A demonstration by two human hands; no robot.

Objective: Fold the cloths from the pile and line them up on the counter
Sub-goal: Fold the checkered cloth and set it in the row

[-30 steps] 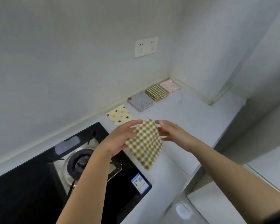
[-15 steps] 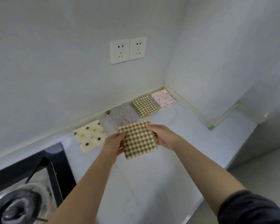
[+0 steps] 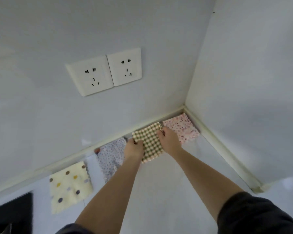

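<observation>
The person wears a dark, charcoal-toned top. The right sleeve is loose and softly creased. The left sleeve shows only as a dark edge. The left forearm, right forearm, left hand and right hand are bare.

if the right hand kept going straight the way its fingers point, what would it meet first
The right hand holds the checked cloth by its edge. Past that, it would probably meet the cream strip at the foot of the back wall first, though depth is hard to judge.
</observation>
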